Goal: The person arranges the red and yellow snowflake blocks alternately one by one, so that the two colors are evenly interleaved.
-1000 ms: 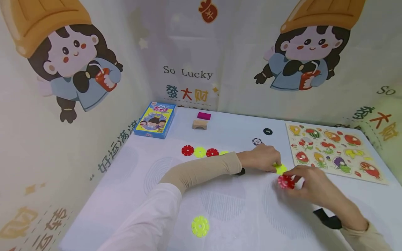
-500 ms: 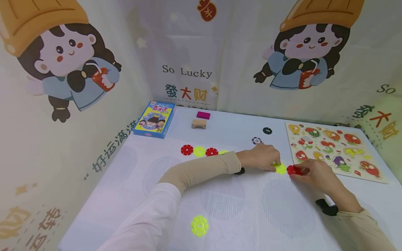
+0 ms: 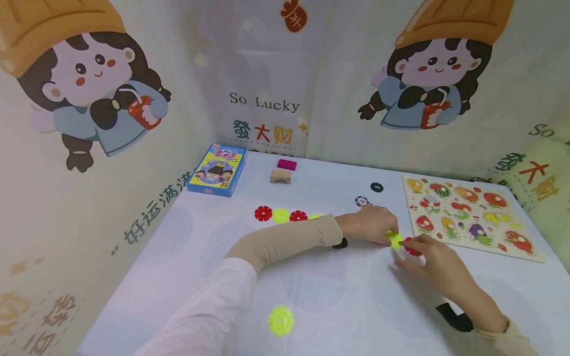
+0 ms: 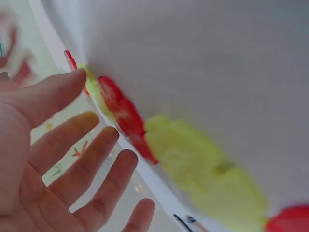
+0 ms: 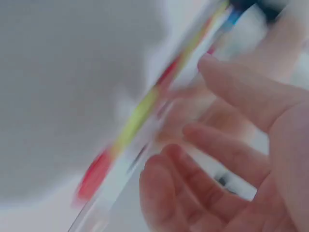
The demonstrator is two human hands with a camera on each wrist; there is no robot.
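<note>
In the head view, my left hand (image 3: 373, 225) pinches the edge of a yellow snowflake disc (image 3: 395, 240) on the table, thumb and index finger at either side of it. A red snowflake disc (image 3: 411, 247) lies against the yellow one's right side, partly behind the fingers of my right hand (image 3: 438, 262). That hand hovers with its fingers spread and holds nothing. In the left wrist view, red and yellow discs (image 4: 183, 154) run edge to edge in a row. Its left end, with a red disc (image 3: 263, 213) outermost, shows beyond my left sleeve; the middle is hidden by the arm.
A loose yellow disc (image 3: 281, 320) lies near the front. Two poker chips (image 3: 376, 187) sit behind the left hand. A fruit puzzle board (image 3: 474, 215) lies at the right. At the back left are a card box (image 3: 216, 169), a wooden arch block (image 3: 280, 176) and a magenta block (image 3: 287, 164).
My right hand brought the red disc to the yellow disc's right side, laid it down and let go, then drew slightly back with fingers parted. My left hand stays at the yellow disc.
</note>
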